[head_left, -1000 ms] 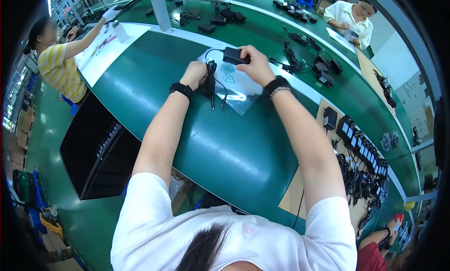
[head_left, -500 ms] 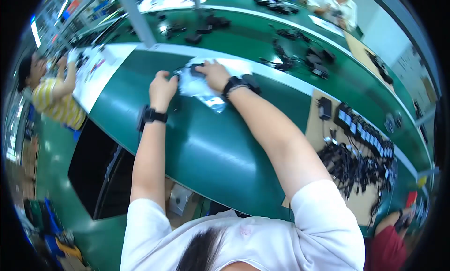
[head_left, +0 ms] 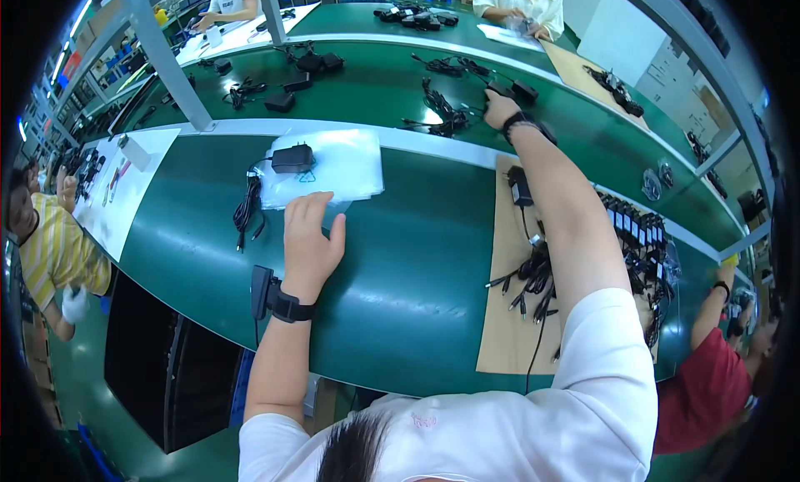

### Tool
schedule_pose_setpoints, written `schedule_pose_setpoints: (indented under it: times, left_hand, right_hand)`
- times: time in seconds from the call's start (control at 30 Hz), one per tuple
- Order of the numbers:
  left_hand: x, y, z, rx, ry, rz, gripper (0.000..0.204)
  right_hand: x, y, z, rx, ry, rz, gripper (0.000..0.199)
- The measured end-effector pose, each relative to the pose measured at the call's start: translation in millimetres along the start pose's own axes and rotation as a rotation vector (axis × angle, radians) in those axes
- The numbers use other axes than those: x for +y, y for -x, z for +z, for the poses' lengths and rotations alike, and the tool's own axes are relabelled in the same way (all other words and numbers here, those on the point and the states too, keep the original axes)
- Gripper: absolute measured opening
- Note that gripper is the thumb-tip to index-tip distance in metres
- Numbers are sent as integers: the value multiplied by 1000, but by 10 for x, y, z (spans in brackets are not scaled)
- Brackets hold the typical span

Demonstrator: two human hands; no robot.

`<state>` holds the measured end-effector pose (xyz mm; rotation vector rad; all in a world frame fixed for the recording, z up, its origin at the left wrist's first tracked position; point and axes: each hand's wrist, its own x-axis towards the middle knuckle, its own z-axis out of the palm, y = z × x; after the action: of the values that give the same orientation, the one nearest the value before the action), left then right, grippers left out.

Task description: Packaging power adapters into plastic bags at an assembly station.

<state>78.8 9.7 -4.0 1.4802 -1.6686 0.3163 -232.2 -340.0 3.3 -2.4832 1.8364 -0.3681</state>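
Note:
My left hand (head_left: 310, 242) rests open, its fingertips at the near edge of a stack of clear plastic bags (head_left: 354, 161). A black power adapter (head_left: 292, 159) lies on these bags, its coiled cable (head_left: 246, 207) hanging onto the green table beside them. My right hand (head_left: 502, 111) reaches over the white ledge to the far green surface. Its fingers are closed on a black power adapter (head_left: 501, 89), partly hidden by the hand. Another black adapter (head_left: 525, 91) sits just right of it.
Rows of adapters with bundled cables (head_left: 637, 232) cover a cardboard sheet (head_left: 492, 340) at right. More cabled adapters (head_left: 312, 61) lie across the far surface. A metal post (head_left: 171, 65) rises at back left. Co-workers are at left, right and far back; one wears a yellow striped shirt (head_left: 62, 244).
My right hand has left the bags and moved far right, over the ledge. My left hand has drawn nearer to me and opened. The view has shifted.

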Motion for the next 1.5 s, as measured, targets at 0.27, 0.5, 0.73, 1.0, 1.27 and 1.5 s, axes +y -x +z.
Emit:
schedule_pose_setpoints:
  times: [0.27, 0.5, 0.73, 1.0, 1.27, 1.5]
  left_hand:
    - [-404, 201, -115, 30, -70, 6, 27]
    - [-391, 237, -55, 37, -5, -5, 25]
    - [-96, 268, 58, -50, 242, -170, 21]
    - [1482, -85, 333, -547, 2061, -1123, 62]
    - [1920, -54, 509, -751, 2026, -1134, 57]
    - [2096, 4, 648, -814, 1817, -1248, 49]
  right_hand:
    - [-543, -227, 590, -196, -442, 380, 47]
    - [-223, -223, 233, 92, -1433, 532, 9]
    - [-654, 1385, -1672, -197, -1282, -31, 9]
    - [-1139, 3321, -1433, -606, -1478, -94, 6]
    - [-880, 3577, -997, -719, -1836, -134, 10]
    - [-619, 3724, -912, -906, -1841, -284, 10]
